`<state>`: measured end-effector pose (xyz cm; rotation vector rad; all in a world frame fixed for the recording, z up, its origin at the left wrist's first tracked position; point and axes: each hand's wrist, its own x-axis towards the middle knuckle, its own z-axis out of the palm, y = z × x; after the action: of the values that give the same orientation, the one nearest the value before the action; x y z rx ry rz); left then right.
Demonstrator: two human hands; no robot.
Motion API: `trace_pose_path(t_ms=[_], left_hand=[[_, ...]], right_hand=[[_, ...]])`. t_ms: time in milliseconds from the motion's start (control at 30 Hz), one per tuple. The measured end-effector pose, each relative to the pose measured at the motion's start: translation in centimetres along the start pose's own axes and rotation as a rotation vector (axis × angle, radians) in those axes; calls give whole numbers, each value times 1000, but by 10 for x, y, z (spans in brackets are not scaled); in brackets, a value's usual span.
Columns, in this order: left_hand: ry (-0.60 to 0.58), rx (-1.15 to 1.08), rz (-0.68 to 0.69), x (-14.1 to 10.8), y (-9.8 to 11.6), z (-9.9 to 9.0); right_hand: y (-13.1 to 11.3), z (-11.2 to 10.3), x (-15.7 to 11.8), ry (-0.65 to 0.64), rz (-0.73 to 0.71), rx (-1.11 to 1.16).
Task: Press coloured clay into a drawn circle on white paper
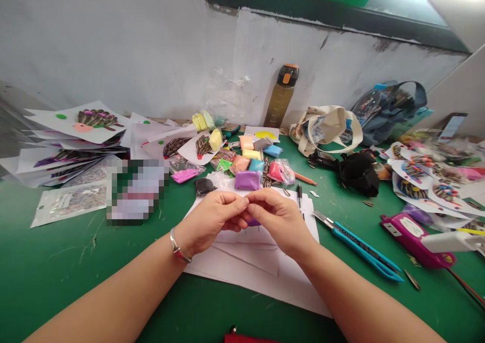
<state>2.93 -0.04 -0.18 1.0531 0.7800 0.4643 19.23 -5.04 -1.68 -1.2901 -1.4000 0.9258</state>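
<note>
Both the left hand (210, 217) and right hand (279, 221) close together over white paper (246, 277), fingertips (242, 200) pressing what seems a bit of purple clay (253, 223); slow, even pressure suits so small a piece.

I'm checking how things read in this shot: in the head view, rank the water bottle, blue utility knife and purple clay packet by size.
Largest to smallest:
1. Unsure: the blue utility knife looks longer than the water bottle, but it lies nearer the camera.
2. The purple clay packet looks smallest.
</note>
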Motion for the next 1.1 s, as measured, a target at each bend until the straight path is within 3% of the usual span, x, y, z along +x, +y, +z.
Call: trace_pose_path(t_ms=[367, 700, 1100], left_hand=[[37, 15, -12, 2, 1, 6], [65, 1, -20, 2, -1, 1], [90, 73, 10, 2, 3, 3]], right_hand=[[0, -1, 1, 39, -151, -237], [-1, -2, 2, 48, -96, -240], [1, -2, 0, 41, -254, -351]])
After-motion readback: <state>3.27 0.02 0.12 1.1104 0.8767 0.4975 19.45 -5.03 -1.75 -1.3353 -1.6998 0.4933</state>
